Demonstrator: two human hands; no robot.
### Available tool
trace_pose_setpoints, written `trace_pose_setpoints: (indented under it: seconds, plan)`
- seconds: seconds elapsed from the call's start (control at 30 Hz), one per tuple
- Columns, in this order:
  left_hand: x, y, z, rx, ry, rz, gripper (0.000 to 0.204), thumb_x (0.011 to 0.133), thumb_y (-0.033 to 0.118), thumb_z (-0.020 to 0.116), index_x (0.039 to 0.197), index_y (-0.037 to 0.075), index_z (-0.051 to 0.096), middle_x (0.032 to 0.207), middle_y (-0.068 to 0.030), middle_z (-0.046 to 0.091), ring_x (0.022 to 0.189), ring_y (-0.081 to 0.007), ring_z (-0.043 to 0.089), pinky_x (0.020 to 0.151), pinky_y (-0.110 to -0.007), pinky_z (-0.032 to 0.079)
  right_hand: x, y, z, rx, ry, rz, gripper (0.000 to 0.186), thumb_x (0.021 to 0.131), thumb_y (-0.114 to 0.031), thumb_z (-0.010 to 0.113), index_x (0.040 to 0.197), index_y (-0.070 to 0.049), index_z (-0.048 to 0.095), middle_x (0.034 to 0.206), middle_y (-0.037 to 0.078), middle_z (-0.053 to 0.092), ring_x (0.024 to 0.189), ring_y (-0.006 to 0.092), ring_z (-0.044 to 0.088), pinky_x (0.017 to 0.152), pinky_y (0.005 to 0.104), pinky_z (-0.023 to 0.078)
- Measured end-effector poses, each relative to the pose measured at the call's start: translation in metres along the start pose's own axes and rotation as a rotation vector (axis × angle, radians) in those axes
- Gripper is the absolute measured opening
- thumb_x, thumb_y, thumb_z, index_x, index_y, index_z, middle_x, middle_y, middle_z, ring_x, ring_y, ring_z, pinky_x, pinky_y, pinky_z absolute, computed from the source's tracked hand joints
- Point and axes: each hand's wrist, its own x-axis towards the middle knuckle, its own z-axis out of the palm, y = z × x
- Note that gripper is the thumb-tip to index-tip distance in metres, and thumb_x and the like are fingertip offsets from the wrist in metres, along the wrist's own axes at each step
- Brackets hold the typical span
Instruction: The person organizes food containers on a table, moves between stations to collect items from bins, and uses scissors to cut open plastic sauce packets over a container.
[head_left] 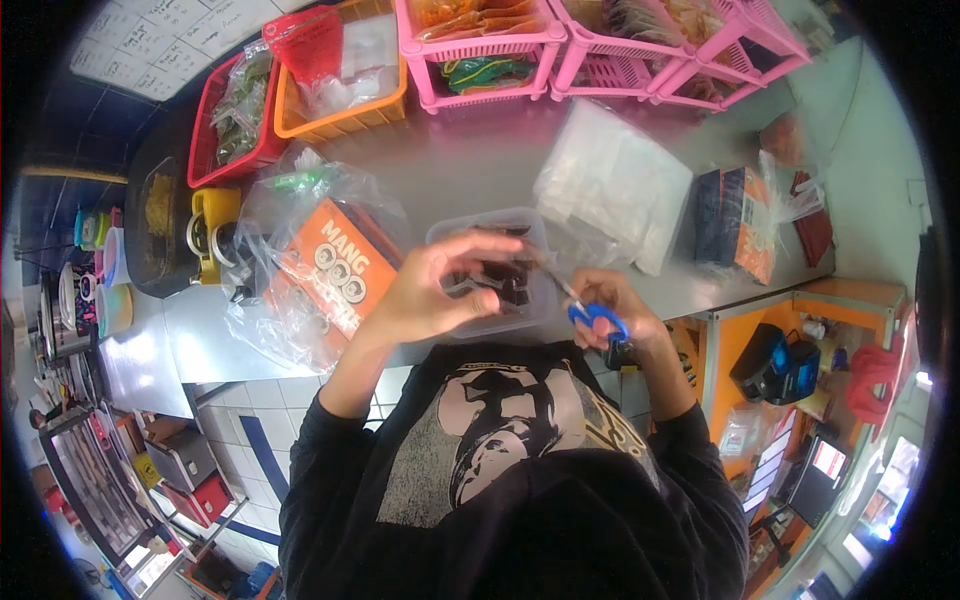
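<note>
My right hand (612, 300) is closed around the blue handles of a pair of scissors (598, 318). The blades point up and left, toward a clear plastic tub (537, 312) on the metal counter. Several dark, shiny packets (512, 285) lie in the tub, partly covered by my other hand. Over the tub's left side is my left hand (440, 280), thumb and fingers spread apart with no held thing visible between them. Left of it lies an orange printed box (335, 262) in a clear plastic bag.
A stack of clear plastic bags (612, 180) lies beyond the scissors, with a dark and orange carton (735, 222) farther right. Pink racks (480, 100), an orange basket (345, 122) and a red basket (203, 150) line the back. A yellow tape dispenser (212, 232) stands left.
</note>
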Motion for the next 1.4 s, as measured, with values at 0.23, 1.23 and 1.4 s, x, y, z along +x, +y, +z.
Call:
trace_pose_setpoints:
  seconds: [0.23,1.23,1.4]
  plan:
    - [0.000,0.020,0.023,0.492,0.132,0.325,0.033,0.074,0.022,0.071,0.104,0.008,0.064,0.105,-0.0057,0.063,0.097,-0.0221,0.057,0.087,-0.032,0.041,0.017,-0.012,0.042,0.180,0.475,-0.192,0.049,0.074,-0.031,0.073,0.103,-0.001,0.047,0.078,0.014,0.062,0.070,0.0203,0.063,0.069,0.0318,0.051]
    - [-0.009,0.006,0.012,0.058,0.345,0.173,0.030,0.076,-0.003,0.068,0.104,-0.001,0.057,0.104,-0.0074,0.061,0.083,-0.0084,0.059,0.068,-0.019,0.046,-0.020,-0.024,0.027,-0.364,0.212,-0.056,0.048,0.060,-0.022,0.085,0.089,0.000,0.053,0.069,0.001,0.056,0.062,0.0064,0.054,0.055,0.0195,0.043]
    - [-0.012,0.015,0.012,0.041,0.299,0.059,0.035,0.073,-0.007,0.068,0.105,-0.001,0.055,0.103,-0.0119,0.061,0.094,-0.0137,0.058,0.072,-0.021,0.048,-0.010,-0.037,0.023,-0.299,0.125,-0.014,0.051,0.059,-0.025,0.086,0.089,0.001,0.053,0.072,0.001,0.055,0.065,0.0070,0.055,0.055,0.0204,0.043]
